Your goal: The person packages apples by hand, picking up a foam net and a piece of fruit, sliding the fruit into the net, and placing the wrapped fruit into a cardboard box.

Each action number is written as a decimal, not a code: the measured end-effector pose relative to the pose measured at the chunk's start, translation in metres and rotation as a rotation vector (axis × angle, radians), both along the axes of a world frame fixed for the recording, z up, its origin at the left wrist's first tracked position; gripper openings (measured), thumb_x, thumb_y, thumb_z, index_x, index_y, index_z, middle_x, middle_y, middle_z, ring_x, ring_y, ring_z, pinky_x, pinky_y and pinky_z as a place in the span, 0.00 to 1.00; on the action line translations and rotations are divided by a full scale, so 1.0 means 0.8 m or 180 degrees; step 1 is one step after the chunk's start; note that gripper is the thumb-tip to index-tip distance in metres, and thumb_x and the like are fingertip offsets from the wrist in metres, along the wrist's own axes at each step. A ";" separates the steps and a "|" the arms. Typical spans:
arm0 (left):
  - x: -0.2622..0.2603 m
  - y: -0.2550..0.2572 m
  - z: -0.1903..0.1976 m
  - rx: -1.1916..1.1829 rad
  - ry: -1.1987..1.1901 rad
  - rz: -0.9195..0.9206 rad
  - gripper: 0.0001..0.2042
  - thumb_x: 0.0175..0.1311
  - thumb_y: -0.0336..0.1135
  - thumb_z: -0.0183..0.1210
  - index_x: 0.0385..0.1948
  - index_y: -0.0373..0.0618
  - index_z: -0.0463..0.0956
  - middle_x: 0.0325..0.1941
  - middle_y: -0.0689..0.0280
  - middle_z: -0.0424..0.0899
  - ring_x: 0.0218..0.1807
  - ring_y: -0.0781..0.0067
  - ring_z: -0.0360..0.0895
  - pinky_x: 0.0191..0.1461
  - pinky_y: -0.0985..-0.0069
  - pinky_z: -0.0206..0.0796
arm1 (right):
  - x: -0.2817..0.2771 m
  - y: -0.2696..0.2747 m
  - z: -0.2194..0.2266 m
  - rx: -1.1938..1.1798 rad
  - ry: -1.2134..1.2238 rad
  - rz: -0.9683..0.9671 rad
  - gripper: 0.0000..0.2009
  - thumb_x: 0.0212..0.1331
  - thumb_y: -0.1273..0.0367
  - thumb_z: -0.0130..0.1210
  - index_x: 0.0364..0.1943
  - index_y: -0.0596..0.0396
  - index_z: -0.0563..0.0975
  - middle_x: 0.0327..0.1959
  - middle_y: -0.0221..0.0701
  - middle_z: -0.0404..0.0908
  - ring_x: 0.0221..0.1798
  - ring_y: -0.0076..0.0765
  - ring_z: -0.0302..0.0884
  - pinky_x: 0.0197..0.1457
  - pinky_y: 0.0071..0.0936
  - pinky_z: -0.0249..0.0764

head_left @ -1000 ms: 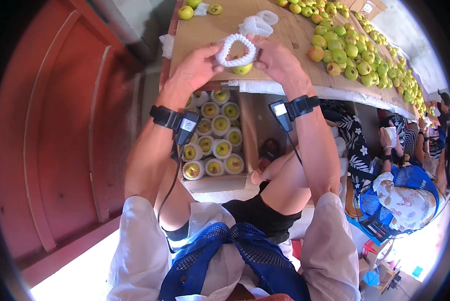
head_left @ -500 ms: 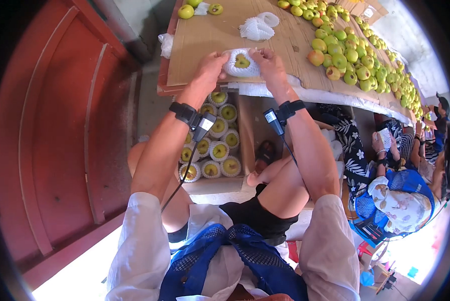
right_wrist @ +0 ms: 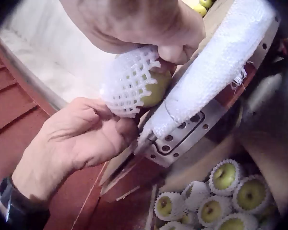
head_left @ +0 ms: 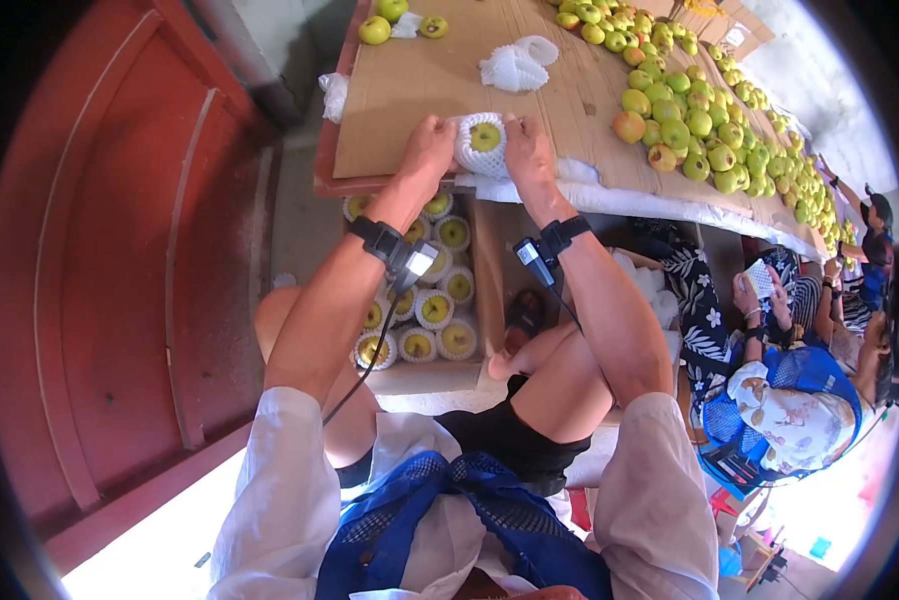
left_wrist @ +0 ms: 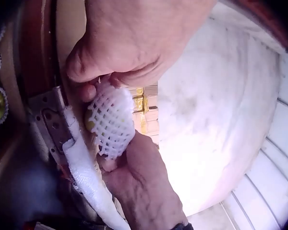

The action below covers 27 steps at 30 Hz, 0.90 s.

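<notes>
A green apple [head_left: 485, 136] sits in a white foam net sleeve [head_left: 481, 161] near the front edge of the table, its top showing through the sleeve's opening. My left hand [head_left: 430, 148] pinches the left side of the sleeve between thumb and fingers. On the opposite side, my right hand [head_left: 529, 152] pinches the sleeve too. In the right wrist view the diamond mesh [right_wrist: 129, 81] is stretched around the apple, and part of the green skin [right_wrist: 156, 88] is bare at the lower edge. The left wrist view has the mesh [left_wrist: 113, 120] between both hands.
Spare foam nets [head_left: 514, 68] lie farther back on the cardboard-covered table [head_left: 399, 90]. Many loose apples [head_left: 684, 120] are heaped to the right. Below the table edge, a carton [head_left: 424, 377] holds rows of netted apples [head_left: 434, 309]. Another person [head_left: 789, 400] sits at right.
The foam net, first held stretched as a ring over the apple, has come down around it. Both hands have moved slightly toward the body with it.
</notes>
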State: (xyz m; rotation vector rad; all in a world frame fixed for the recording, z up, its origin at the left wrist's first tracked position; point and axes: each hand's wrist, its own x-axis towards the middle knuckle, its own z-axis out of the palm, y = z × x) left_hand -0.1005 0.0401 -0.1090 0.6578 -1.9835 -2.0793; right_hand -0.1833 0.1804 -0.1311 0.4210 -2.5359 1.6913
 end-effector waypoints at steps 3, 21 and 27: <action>0.004 -0.003 -0.004 0.0199 0.0273 -0.0142 0.12 0.79 0.38 0.49 0.46 0.37 0.70 0.36 0.65 0.77 0.29 0.79 0.72 0.28 0.78 0.66 | 0.006 0.002 0.012 -0.0404 -0.0208 0.0177 0.21 0.71 0.57 0.50 0.37 0.68 0.76 0.35 0.60 0.81 0.43 0.68 0.80 0.45 0.48 0.73; 0.036 0.004 0.023 0.1394 0.0695 -0.0647 0.10 0.80 0.37 0.45 0.52 0.43 0.68 0.45 0.66 0.78 0.40 0.76 0.75 0.37 0.75 0.68 | 0.017 0.010 0.038 -0.0737 0.0485 0.0143 0.18 0.70 0.59 0.54 0.36 0.64 0.76 0.28 0.48 0.79 0.33 0.45 0.79 0.41 0.40 0.73; 0.032 0.006 0.023 0.1447 0.0674 -0.0254 0.08 0.80 0.34 0.46 0.51 0.42 0.68 0.45 0.65 0.79 0.38 0.75 0.76 0.36 0.75 0.69 | 0.024 0.008 0.050 -0.0836 0.0571 0.0103 0.16 0.69 0.60 0.55 0.35 0.63 0.76 0.26 0.42 0.79 0.30 0.38 0.77 0.39 0.37 0.73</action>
